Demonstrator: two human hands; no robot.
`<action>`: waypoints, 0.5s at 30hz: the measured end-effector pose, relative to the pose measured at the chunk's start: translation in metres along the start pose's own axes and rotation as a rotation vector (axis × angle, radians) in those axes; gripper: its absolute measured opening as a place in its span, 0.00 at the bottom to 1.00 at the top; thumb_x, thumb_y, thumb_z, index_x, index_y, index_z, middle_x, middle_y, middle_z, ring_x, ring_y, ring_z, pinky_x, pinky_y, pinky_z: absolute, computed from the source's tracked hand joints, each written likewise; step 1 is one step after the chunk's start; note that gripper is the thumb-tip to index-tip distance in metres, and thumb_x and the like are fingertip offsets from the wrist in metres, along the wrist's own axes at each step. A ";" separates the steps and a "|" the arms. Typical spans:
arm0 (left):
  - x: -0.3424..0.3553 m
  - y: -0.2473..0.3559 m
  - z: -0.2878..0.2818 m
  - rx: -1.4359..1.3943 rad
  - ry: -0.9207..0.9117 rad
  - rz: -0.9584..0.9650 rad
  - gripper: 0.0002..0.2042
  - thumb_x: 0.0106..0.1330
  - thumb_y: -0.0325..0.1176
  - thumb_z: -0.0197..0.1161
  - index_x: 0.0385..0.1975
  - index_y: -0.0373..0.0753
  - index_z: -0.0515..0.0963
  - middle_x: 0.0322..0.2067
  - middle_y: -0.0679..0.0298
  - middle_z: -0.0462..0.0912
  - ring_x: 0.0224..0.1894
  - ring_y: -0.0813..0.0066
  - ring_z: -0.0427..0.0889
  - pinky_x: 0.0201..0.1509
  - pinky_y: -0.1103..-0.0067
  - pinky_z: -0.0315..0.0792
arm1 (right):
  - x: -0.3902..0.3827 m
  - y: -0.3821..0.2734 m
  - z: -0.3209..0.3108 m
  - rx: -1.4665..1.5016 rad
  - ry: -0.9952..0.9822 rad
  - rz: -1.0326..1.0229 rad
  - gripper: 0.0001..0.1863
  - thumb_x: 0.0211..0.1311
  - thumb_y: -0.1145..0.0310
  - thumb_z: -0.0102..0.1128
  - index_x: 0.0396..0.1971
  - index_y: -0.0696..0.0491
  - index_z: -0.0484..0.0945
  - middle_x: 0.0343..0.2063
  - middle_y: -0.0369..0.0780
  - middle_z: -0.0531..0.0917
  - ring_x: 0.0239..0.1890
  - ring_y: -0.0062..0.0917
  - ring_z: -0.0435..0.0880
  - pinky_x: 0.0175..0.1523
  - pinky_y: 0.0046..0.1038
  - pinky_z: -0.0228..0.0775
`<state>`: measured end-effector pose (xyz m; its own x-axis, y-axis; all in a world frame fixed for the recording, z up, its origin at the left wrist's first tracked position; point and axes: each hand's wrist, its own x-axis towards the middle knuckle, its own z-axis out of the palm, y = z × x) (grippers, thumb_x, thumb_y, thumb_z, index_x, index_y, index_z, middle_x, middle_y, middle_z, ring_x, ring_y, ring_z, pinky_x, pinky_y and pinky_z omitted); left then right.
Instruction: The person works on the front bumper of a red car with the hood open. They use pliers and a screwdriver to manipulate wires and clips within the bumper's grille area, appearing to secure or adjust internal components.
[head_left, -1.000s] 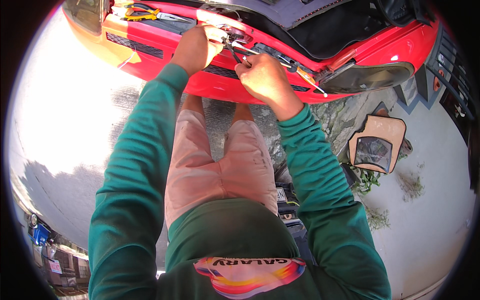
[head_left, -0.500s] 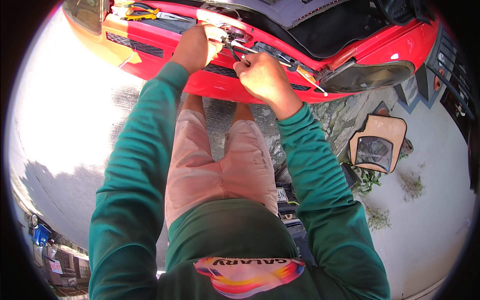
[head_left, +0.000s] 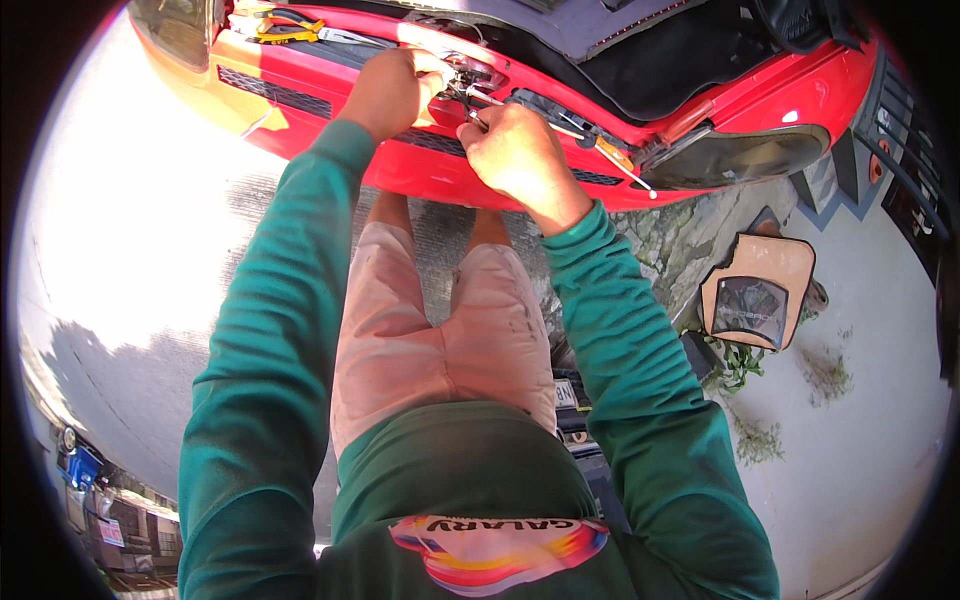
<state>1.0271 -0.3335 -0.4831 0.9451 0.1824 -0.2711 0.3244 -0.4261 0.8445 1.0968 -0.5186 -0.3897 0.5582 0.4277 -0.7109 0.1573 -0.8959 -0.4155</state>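
My left hand (head_left: pixel 390 92) is closed, its thumb and fingers pinched at a small metal mechanism (head_left: pixel 478 76) in the middle of a red car front (head_left: pixel 405 165). What those fingertips hold is too small to make out. My right hand (head_left: pixel 522 155) is closed just to the right and nearer to me, pinching a thin dark piece (head_left: pixel 470 112), perhaps a cable end. That piece reaches up toward the mechanism. A thin light rod (head_left: pixel 484 96) runs beside it. To the right, a screwdriver with an orange handle (head_left: pixel 612 153) lies on the car's front.
Long-nose pliers with yellow and black handles (head_left: pixel 285 30) lie at the far left of the car front. Dark mesh grilles (head_left: pixel 272 90) sit below. A dark headlight (head_left: pixel 750 155) is at right. A tan panel (head_left: pixel 765 262) rests on the ground near plants (head_left: pixel 738 365).
My right hand has shifted slightly left and toward me, and the dark piece in it now shows less of its length. My left hand stays almost in place.
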 end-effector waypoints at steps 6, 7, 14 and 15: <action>0.010 -0.012 -0.007 0.088 -0.098 0.066 0.07 0.64 0.34 0.66 0.38 0.43 0.89 0.34 0.50 0.88 0.36 0.44 0.85 0.42 0.61 0.80 | 0.000 0.010 0.005 0.071 0.114 -0.112 0.17 0.66 0.58 0.68 0.28 0.59 0.87 0.23 0.57 0.83 0.31 0.54 0.87 0.40 0.47 0.78; 0.012 -0.011 -0.008 0.120 -0.124 0.070 0.07 0.64 0.33 0.66 0.36 0.44 0.89 0.33 0.50 0.87 0.35 0.43 0.84 0.42 0.60 0.80 | 0.000 0.010 0.005 0.068 0.116 -0.113 0.17 0.66 0.58 0.68 0.29 0.59 0.87 0.24 0.57 0.83 0.31 0.54 0.87 0.40 0.47 0.78; 0.024 0.000 -0.014 0.100 -0.222 0.025 0.04 0.62 0.32 0.67 0.31 0.40 0.85 0.27 0.51 0.84 0.31 0.48 0.83 0.38 0.63 0.77 | 0.000 0.012 0.004 0.011 0.128 -0.142 0.16 0.66 0.58 0.69 0.30 0.58 0.87 0.23 0.55 0.84 0.32 0.52 0.87 0.40 0.46 0.78; 0.027 0.001 -0.018 0.143 -0.278 -0.016 0.05 0.64 0.32 0.67 0.34 0.39 0.87 0.30 0.53 0.86 0.34 0.51 0.86 0.41 0.66 0.79 | 0.000 0.009 0.001 0.012 0.129 -0.121 0.15 0.66 0.58 0.69 0.31 0.58 0.87 0.23 0.53 0.84 0.31 0.51 0.88 0.40 0.45 0.78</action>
<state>1.0521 -0.3136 -0.4810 0.9079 -0.0511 -0.4161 0.3224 -0.5494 0.7709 1.0972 -0.5269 -0.3938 0.6355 0.5128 -0.5772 0.2204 -0.8370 -0.5009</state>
